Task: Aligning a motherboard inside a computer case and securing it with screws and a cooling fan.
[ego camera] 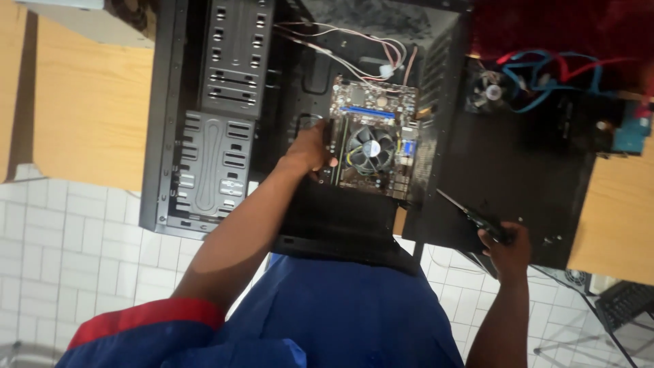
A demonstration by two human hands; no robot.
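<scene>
Seen from the head camera, a person in a blue top with a red sleeve band leans over an open black computer case [204, 116] lying on a wooden bench [88, 102]. The left hand [310, 151] reaches into the case, its grip closed on the left edge of a motherboard [373, 140] that sits inside the case with a round cooling fan [371, 150] at its middle. The right hand [505, 247] rests at the near edge of a black side panel [518, 163], its grip closed around a black-handled screwdriver [470, 215], tip pointing toward the motherboard. Red and blue cables [545, 75] lie beyond.
</scene>
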